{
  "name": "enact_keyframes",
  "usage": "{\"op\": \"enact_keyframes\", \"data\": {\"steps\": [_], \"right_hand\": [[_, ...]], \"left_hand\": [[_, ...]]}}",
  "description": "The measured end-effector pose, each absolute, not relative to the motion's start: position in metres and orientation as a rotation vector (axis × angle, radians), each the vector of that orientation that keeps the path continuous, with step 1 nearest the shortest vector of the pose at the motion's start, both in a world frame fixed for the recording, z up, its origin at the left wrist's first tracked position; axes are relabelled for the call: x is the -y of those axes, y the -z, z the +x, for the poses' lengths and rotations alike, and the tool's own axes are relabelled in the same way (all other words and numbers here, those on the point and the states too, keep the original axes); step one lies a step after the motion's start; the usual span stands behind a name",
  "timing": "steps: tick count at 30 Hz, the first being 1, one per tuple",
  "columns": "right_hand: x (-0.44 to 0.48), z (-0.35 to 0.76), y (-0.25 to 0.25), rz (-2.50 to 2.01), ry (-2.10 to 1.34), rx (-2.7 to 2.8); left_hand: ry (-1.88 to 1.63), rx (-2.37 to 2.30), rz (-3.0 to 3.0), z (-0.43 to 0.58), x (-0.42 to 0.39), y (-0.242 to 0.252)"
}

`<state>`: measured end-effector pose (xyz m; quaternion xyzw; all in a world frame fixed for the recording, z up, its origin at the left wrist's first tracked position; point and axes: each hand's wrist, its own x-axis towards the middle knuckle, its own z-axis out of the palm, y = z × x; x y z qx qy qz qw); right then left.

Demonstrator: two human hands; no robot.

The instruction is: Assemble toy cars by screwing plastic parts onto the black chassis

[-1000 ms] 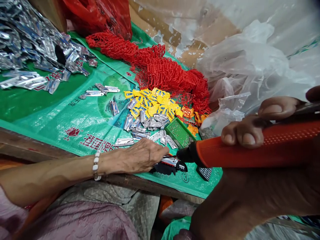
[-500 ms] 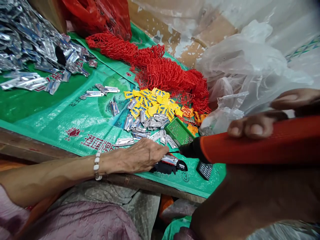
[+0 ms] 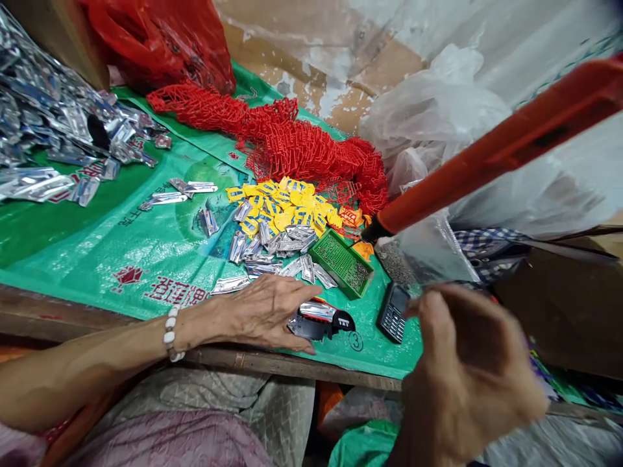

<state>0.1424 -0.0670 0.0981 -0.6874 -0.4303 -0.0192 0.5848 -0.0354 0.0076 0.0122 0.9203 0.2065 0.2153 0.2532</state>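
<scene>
My left hand (image 3: 257, 311) lies on the green sheet, fingers stretched out and thumb apart, around the left end of a black part with a curved black tip. On that black part (image 3: 316, 326) rests a shiny silver piece (image 3: 317, 311) with a red edge. My right hand (image 3: 479, 370) is raised at the front right with its fingers curled; motion blurs it, and I cannot make out anything in it. An orange-red power screwdriver (image 3: 467, 172) stands tilted, clear of both hands, its bit over a green tray (image 3: 359, 293) of small screws.
Behind my left hand lie silver pieces (image 3: 263, 266) and a heap of yellow pieces (image 3: 292, 201). Farther back are red plastic frames (image 3: 302, 139) and a red bag (image 3: 160, 45). A black keypad phone (image 3: 393, 312) lies at right. More silver pieces (image 3: 48, 110) fill the far left.
My right hand has let go of the screwdriver and moved down and left. The screwdriver has swung to an upward slant, its bit now at the tray. My left hand's fingers have spread.
</scene>
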Motion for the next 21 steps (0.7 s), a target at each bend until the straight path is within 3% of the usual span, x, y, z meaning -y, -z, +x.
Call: {"op": "enact_keyframes", "data": {"steps": [5,7,15,21], "right_hand": [[0.114,0.124,-0.043,-1.702,-1.045,0.863],[0.111,0.116,-0.027,-1.56,-1.221,0.805],[0.097,0.129,-0.025,-1.396,-1.175,0.945],[0.11,0.148,-0.027,-1.505,-0.75,1.527]], "left_hand": [[-0.653,-0.497,2.444,-0.031,-0.013,-0.004],[-0.716,-0.478,2.431,-0.029,-0.012,0.0],[-0.621,-0.418,2.294,-0.04,0.001,-0.028],[-0.437,-0.556,1.798,-0.029,0.005,-0.049]]}}
